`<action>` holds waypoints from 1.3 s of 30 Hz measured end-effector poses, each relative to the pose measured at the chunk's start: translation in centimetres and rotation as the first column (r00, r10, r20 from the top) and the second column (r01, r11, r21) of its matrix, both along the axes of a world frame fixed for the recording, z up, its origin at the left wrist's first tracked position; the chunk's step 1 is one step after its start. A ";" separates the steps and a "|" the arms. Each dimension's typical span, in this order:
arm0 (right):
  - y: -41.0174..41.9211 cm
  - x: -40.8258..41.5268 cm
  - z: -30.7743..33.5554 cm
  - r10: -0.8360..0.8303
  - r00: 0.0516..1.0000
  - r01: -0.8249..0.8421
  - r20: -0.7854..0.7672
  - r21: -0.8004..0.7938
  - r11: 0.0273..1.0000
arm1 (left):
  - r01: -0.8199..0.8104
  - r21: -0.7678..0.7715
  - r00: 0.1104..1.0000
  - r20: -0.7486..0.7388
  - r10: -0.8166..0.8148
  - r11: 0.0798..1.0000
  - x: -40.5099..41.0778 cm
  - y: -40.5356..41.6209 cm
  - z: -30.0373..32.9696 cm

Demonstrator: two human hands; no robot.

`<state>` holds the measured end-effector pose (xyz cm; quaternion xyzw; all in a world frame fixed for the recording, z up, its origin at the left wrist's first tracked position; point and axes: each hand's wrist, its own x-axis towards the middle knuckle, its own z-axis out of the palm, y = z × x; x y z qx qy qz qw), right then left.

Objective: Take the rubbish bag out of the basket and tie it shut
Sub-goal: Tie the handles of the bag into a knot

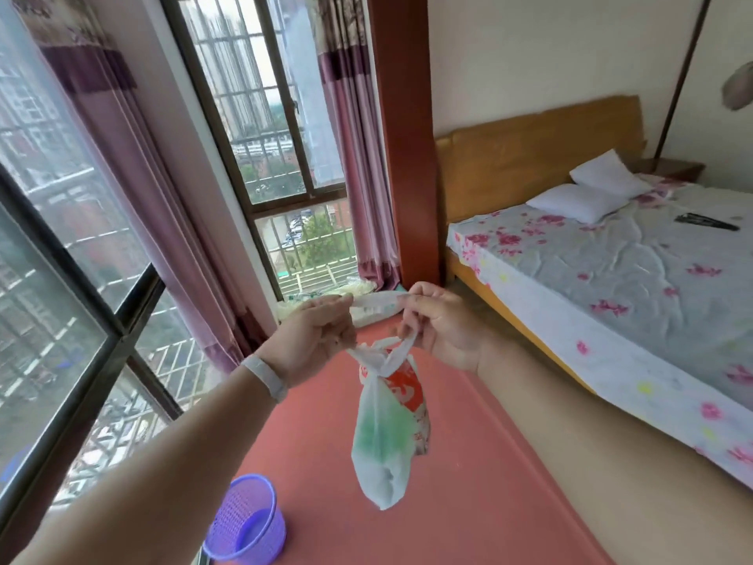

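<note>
A white plastic rubbish bag (385, 434) with red print and something green inside hangs in the air between my hands. My left hand (315, 340) pinches one of its handles, stretched level to my right hand (442, 324), which grips that strip and the other handle looped below. The handles cross in a twist above the bag's neck. The purple mesh basket (244, 519) stands on the red ledge, low and left of the bag, with no bag in it.
The red window ledge (468, 462) runs forward to a window with purple curtains (358, 165). Packets (366, 299) lie at its far end. A bed (611, 279) with a flowered sheet is on the right. Window glass (53, 279) lines the left.
</note>
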<state>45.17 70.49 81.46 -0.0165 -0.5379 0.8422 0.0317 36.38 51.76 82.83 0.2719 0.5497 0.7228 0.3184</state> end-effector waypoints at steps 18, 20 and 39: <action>5.9 1.5 1.7 -0.069 0.996 0.053 0.057 0.241 0.969 | 0.028 -0.319 0.969 -0.225 -0.104 0.947 1.4 7.9 3.9; 6.1 1.8 1.6 -0.023 0.997 0.004 0.068 0.266 0.964 | 0.041 -0.364 0.953 -0.266 -0.146 0.931 2.1 9.3 4.5; 16.7 11.2 -8.3 -0.286 0.929 0.070 0.235 0.648 0.759 | 0.068 -0.298 0.942 -0.296 -0.159 0.952 7.0 22.4 6.7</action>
